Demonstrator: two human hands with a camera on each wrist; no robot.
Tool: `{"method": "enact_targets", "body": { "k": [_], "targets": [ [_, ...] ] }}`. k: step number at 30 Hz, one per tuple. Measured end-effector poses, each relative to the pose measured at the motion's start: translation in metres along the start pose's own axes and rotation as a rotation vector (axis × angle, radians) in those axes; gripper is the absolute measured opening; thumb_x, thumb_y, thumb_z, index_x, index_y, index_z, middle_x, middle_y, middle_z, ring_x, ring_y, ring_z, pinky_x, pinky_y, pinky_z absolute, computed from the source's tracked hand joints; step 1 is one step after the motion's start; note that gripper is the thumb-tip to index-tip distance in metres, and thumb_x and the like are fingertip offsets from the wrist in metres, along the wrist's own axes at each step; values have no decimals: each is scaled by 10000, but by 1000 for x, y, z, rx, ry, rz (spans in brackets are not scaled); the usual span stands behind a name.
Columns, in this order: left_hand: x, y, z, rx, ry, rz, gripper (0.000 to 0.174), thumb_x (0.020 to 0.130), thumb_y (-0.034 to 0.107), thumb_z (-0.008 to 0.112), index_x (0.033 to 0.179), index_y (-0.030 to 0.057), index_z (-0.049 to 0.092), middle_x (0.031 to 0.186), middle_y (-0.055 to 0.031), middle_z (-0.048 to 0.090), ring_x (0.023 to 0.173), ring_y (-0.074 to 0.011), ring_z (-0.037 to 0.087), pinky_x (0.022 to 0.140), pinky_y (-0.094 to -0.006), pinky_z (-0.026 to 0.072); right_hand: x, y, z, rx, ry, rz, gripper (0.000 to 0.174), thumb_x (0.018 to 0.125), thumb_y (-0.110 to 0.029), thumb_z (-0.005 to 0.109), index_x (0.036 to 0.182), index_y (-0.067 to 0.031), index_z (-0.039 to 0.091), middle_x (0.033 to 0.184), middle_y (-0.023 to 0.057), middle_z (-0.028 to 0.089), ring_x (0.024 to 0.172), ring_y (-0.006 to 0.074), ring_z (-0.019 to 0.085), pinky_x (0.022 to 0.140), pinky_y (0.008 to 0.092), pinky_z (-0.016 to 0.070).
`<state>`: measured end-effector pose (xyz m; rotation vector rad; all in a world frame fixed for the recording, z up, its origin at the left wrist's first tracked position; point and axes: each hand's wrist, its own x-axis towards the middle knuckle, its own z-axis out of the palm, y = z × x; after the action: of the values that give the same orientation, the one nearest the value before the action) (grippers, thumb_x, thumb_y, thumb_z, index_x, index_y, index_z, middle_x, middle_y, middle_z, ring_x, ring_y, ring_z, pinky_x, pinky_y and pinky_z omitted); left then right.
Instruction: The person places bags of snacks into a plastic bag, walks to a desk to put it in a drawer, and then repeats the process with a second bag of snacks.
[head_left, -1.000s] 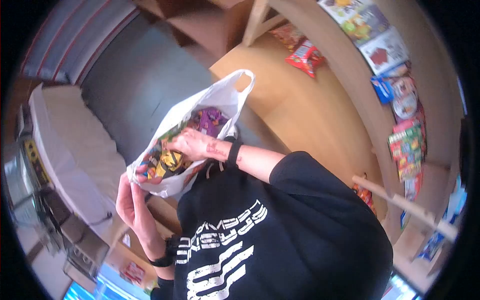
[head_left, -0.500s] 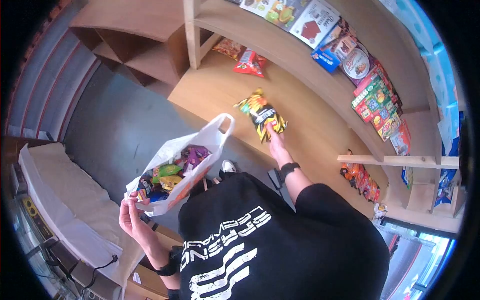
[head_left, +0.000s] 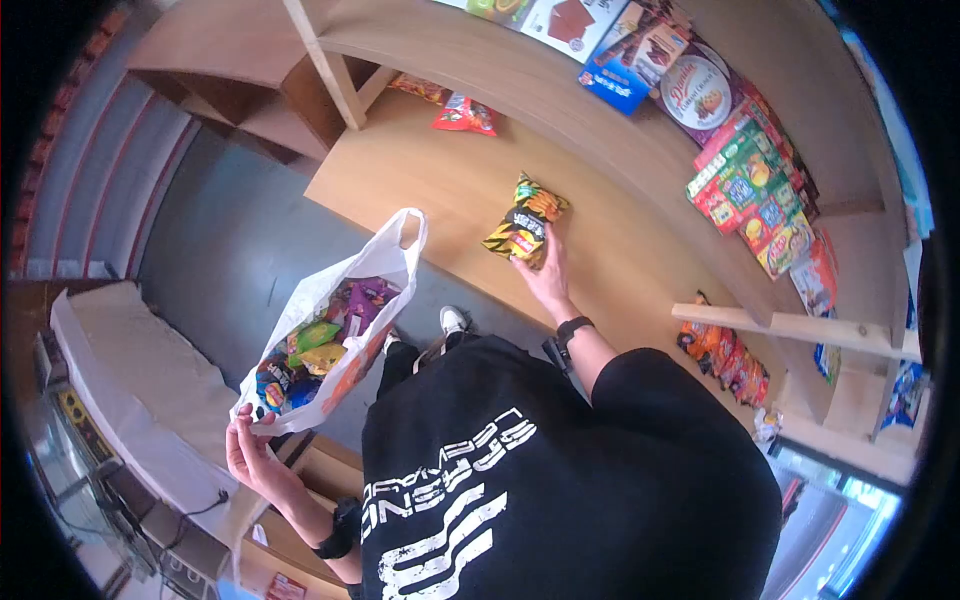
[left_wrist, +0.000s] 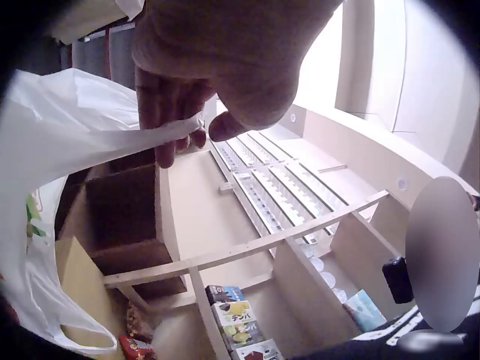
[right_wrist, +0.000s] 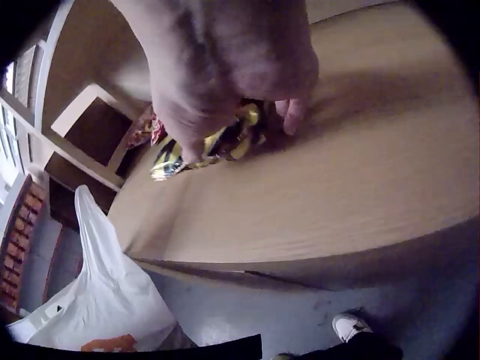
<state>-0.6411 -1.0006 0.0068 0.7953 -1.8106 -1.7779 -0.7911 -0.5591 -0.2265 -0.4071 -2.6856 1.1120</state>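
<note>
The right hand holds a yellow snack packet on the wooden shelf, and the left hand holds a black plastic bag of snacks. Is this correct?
Not quite: the head view shows the plastic bag is white, not black. The rest stands: the right hand holds the yellow snack packet on the wooden shelf, the left hand holds the bag.

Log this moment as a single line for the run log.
left hand: pinches white plastic bag by its handle | right hand: grips yellow snack packet lying on wooden shelf | bag contents: more packets
</note>
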Motion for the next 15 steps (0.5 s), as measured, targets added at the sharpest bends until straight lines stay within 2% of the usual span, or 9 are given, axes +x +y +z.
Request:
{"method": "enact_targets", "body": {
  "k": [1, 3, 6, 7, 9, 11, 13, 14, 15],
  "targets": [
    [-6, -1, 1, 0, 19, -7, 181, 923, 157, 536, 902, -7, 611, 979, -123, 633, 767, -182, 651, 721, -270, 509, 9, 2, 4, -68, -134, -141, 896, 708, -282, 769, 1413, -125, 239, 1273, 270, 388, 1184, 409, 412, 985, 489, 359],
    [-19, 1, 0, 1, 47, 24, 176, 922, 153, 535, 916, -7, 609, 980, -127, 633, 760, -190, 652, 722, -277, 510, 22, 0, 15, -18, -164, -157, 914, 696, -224, 776, 1423, -179, 224, 1272, 277, 389, 1156, 420, 429, 975, 491, 363],
    [-42, 8, 5, -11, 111, -5, 172, 920, 146, 530, 914, -6, 609, 976, -112, 637, 734, -179, 650, 722, -249, 487, 68, 14, 34, 64, -100, -39, 900, 697, -178, 770, 1420, -164, 235, 1246, 275, 430, 1143, 416, 439, 963, 495, 365],
    [-48, 10, 4, -12, 141, 5, 172, 920, 146, 530, 914, -6, 609, 976, -112, 637, 734, -179, 650, 722, -249, 487, 85, 11, 34, 8, -65, -21, 858, 700, -125, 764, 1398, -79, 266, 1314, 225, 433, 1197, 350, 455, 1005, 423, 372],
    [-60, 13, 5, 53, 157, -1, 169, 920, 145, 529, 915, -1, 613, 963, -95, 642, 728, -168, 649, 684, -232, 471, 123, -6, 28, 12, -95, 146, 831, 758, -267, 738, 1403, -63, 255, 1302, 229, 447, 1193, 349, 459, 993, 420, 379],
    [-66, 20, 11, 15, 219, 11, 177, 918, 151, 535, 916, 0, 626, 922, -80, 649, 726, -154, 646, 657, -210, 426, 166, 13, 44, -61, -87, 162, 780, 830, -461, 627, 1424, -153, 227, 1235, 240, 520, 1104, 392, 528, 902, 456, 426],
    [-73, 19, 9, 132, 184, 34, 187, 916, 161, 542, 908, 2, 640, 879, -60, 651, 721, -129, 632, 649, -198, 383, 203, 19, 53, 46, -71, 5, 687, 837, -537, 569, 1313, -69, 407, 1189, 247, 549, 1086, 382, 537, 874, 467, 426],
    [-75, 29, 22, 134, 211, 34, 196, 914, 171, 549, 910, 3, 651, 834, -37, 642, 715, -105, 607, 666, -188, 361, 235, 52, 76, -74, -43, -44, 601, 847, -512, 573, 1210, -38, 501, 1134, 248, 579, 1045, 392, 557, 851, 445, 442],
    [-75, 29, 18, 180, 186, 34, 196, 914, 174, 551, 912, 5, 652, 830, -31, 638, 710, -95, 594, 653, -198, 382, 233, -3, 49, 147, -276, 122, 707, 828, -359, 677, 1349, -2, 359, 1295, 211, 472, 1198, 291, 452, 990, 376, 368]
  ]
}}
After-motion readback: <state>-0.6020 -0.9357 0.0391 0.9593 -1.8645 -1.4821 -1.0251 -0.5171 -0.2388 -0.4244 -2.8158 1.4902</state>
